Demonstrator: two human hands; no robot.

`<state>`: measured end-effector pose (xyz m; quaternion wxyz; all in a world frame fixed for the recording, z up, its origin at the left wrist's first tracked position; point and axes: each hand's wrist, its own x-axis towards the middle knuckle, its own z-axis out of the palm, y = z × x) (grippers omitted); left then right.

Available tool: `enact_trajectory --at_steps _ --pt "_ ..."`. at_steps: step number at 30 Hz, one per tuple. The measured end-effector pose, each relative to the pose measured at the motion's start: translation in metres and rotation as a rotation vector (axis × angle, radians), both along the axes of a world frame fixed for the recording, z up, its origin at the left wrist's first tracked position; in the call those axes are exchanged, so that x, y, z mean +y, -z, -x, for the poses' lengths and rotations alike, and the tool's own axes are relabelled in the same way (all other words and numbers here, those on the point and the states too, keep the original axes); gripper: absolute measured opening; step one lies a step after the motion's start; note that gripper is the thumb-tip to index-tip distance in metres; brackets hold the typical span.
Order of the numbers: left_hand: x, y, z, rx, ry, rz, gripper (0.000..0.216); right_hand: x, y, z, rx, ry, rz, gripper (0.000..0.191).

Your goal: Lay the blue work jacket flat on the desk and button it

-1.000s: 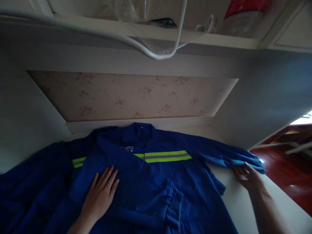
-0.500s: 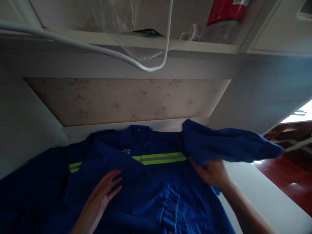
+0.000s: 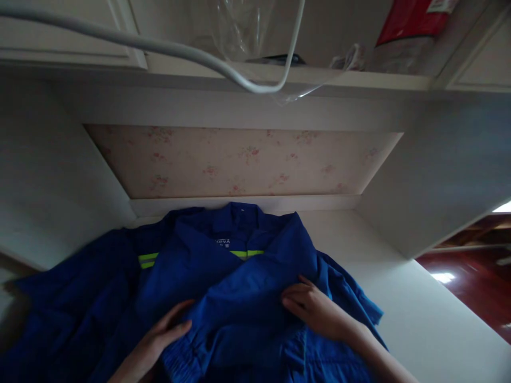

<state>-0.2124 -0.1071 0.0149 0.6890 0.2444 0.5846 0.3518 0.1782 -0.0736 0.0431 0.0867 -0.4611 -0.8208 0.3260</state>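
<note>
A blue work jacket (image 3: 191, 266) with yellow-and-grey reflective stripes lies spread on a white desk (image 3: 419, 319), collar toward the wall. Its right sleeve (image 3: 255, 292) is folded across the chest, over the left sleeve. My right hand (image 3: 315, 308) lies on that sleeve, fingers curled into the cloth. My left hand (image 3: 159, 338) rests on the jacket at the lower left, its fingers partly under the sleeve's cuff end. Most of the stripe is hidden by the folded sleeves.
The desk sits in a white alcove with a floral back panel (image 3: 247, 159). A shelf (image 3: 319, 80) overhead carries a clear plastic bag and a red package (image 3: 411, 21). A white cable (image 3: 179, 50) hangs across the top. Red-brown floor (image 3: 471, 292) shows at the right.
My right hand has carried the right sleeve from the desk's right side up and over onto the jacket's chest. My left hand slid down toward the cuffs. The camera shifted slightly.
</note>
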Motion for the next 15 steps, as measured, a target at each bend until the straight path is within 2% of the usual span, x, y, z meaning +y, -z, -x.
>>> enact_trajectory --at_steps 3,7,9,12,15 --pt "-0.01 0.007 0.009 0.171 0.019 -0.047 0.067 0.004 0.01 -0.022 -0.087 0.097 -0.121 0.039" --pt "-0.008 0.017 0.009 0.128 0.023 -0.093 0.068 -0.003 0.036 -0.066 -0.217 0.198 -0.178 0.038" --pt "-0.007 0.02 0.007 0.234 0.047 -0.147 0.069 -0.016 0.053 -0.089 -0.26 0.277 -0.201 0.04" --pt "-0.016 0.028 0.012 0.494 0.054 -0.247 0.065 -0.054 0.079 -0.124 -0.149 0.475 -0.24 0.048" --pt "-0.043 0.039 0.035 0.764 -0.08 -0.339 0.045 -0.115 0.097 -0.154 0.09 0.817 -0.179 0.048"
